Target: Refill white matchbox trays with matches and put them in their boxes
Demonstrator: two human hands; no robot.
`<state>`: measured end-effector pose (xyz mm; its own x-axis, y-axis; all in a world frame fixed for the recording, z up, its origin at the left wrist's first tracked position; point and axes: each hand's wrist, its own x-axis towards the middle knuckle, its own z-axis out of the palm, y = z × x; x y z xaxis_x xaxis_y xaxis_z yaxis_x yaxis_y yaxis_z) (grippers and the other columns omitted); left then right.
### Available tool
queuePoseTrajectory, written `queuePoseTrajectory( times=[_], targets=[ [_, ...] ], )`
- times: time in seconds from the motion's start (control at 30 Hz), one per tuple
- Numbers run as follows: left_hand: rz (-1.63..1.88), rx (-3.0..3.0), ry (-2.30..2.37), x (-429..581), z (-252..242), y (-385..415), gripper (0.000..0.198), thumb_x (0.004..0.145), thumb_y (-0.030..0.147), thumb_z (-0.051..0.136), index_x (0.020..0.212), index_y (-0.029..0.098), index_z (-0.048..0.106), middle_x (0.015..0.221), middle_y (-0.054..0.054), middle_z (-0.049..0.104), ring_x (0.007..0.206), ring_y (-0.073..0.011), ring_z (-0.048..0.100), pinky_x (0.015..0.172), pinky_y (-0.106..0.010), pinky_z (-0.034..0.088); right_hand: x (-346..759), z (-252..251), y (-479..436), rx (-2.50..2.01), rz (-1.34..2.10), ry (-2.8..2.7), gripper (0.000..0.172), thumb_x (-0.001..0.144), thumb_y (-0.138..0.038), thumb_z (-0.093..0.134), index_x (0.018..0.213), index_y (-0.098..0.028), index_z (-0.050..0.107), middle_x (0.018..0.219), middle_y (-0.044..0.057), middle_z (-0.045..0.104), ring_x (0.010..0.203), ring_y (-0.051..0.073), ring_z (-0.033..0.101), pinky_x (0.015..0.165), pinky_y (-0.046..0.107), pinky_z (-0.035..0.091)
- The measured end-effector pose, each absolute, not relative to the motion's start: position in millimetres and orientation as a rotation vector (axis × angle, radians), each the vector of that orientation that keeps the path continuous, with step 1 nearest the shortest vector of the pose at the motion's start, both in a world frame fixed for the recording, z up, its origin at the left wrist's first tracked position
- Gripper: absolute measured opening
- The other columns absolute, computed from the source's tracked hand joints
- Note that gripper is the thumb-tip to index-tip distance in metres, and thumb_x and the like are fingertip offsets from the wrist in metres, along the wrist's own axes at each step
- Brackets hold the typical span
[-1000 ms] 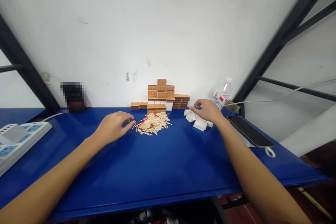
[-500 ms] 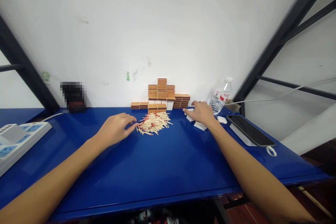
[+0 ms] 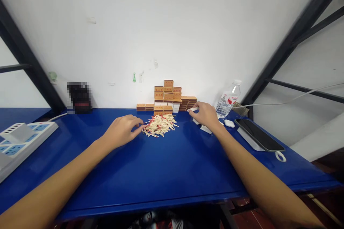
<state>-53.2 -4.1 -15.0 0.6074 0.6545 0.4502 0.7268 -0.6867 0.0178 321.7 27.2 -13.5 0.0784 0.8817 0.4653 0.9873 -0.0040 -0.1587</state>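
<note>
A loose pile of red-tipped matches [image 3: 161, 125] lies on the blue table [image 3: 156, 171]. At its left edge is my left hand [image 3: 124, 130], thumb and forefinger close together at the outer matches; whether they hold one is too small to tell. My right hand [image 3: 205, 114] pinches a small white tray [image 3: 192, 109] between thumb and fingers, right of the pile. Beneath and beside that hand lie more white trays [image 3: 206, 129]. Behind the matches, orange matchboxes [image 3: 168, 96] stand stacked against the wall, with brown-sided boxes [image 3: 188, 103] piled at their right.
A water bottle [image 3: 228, 100] stands at the back right, near a white case [image 3: 229, 123] and a phone [image 3: 259, 135] resting on a white block. On the left are a power strip [image 3: 34, 132] and a blurred dark object [image 3: 80, 97] by the wall.
My right hand has lifted slightly, and the white tray in its fingers shows more clearly. My left thumb and forefinger have come closer together at the pile. The view has shifted slightly.
</note>
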Motion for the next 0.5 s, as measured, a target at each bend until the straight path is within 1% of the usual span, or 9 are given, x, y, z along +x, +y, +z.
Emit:
queuePoseTrajectory(
  times=[0.07,0.17,0.2,0.27,0.37,0.43,0.5],
  targets=[
    [-0.7,-2.706,-1.133,-50.5,-16.8,-7.2,0.028,0.101,0.039,0.053,0.102,0.022,0.075,0.091,-0.005,0.075,0.086,-0.0215,0.069,0.075,-0.033,0.051,312.5,-6.6,12.6,-1.653,-0.102,-1.904,0.031,0.088,-0.048,0.064,0.096,-0.019,0.067,0.093,0.01,0.073,0.089,0.026,0.066,0.077,0.034,0.046],
    [-0.798,-2.815,-1.101,-43.2,-18.5,-16.2,0.031,0.098,0.047,0.06,0.108,0.022,0.075,0.09,-0.004,0.075,0.083,-0.0195,0.07,0.076,-0.032,0.052,287.9,-1.3,-14.4,-1.257,0.554,-2.206,0.037,0.085,-0.055,0.071,0.092,-0.02,0.065,0.087,0.005,0.071,0.075,0.018,0.062,0.067,0.029,0.045],
    [-0.815,-2.851,-1.091,-40.1,-18.3,-20.1,0.035,0.095,0.051,0.064,0.111,0.022,0.074,0.091,-0.004,0.075,0.083,-0.0196,0.07,0.076,-0.032,0.052,277.7,-2.3,-22.5,-1.182,0.686,-2.259,0.039,0.083,-0.057,0.074,0.09,-0.02,0.065,0.085,0.003,0.07,0.072,0.017,0.06,0.065,0.028,0.044],
    [-0.797,-2.907,-1.066,-33.7,-16.7,-28.3,0.045,0.089,0.058,0.069,0.115,0.021,0.073,0.09,-0.004,0.074,0.082,-0.0207,0.07,0.075,-0.032,0.052,257.1,-8.7,-35.1,-1.112,0.748,-2.323,0.042,0.078,-0.058,0.08,0.087,-0.02,0.065,0.082,0.001,0.068,0.072,0.016,0.058,0.064,0.026,0.041],
    [-0.686,-3.001,-1.021,-25.3,-13.9,-38.3,0.051,0.084,0.062,0.072,0.116,0.022,0.073,0.089,-0.004,0.074,0.08,-0.0217,0.069,0.071,-0.032,0.051,233.9,-23.5,-43.6,-1.134,0.637,-2.404,0.049,0.068,-0.06,0.088,0.08,-0.02,0.063,0.076,-0.001,0.065,0.068,0.014,0.054,0.06,0.026,0.035],
    [-0.634,-3.053,-0.995,-22.0,-14.2,-41.4,0.052,0.082,0.062,0.074,0.115,0.022,0.073,0.093,-0.004,0.075,0.082,-0.0224,0.069,0.071,-0.032,0.05,227.4,-31.2,-43.2,-1.139,0.633,-2.409,0.051,0.066,-0.06,0.089,0.081,-0.02,0.063,0.074,-0.002,0.063,0.066,0.013,0.052,0.059,0.025,0.033],
    [-0.602,-3.076,-0.965,-20.4,-17.3,-41.4,0.05,0.081,0.061,0.075,0.114,0.023,0.073,0.096,-0.005,0.075,0.087,-0.0236,0.07,0.073,-0.033,0.05,229.0,-34.5,-38.6,-1.1,0.715,-2.37,0.048,0.07,-0.059,0.088,0.085,-0.02,0.064,0.074,-0.002,0.063,0.064,0.013,0.052,0.059,0.025,0.035]
  ],
)
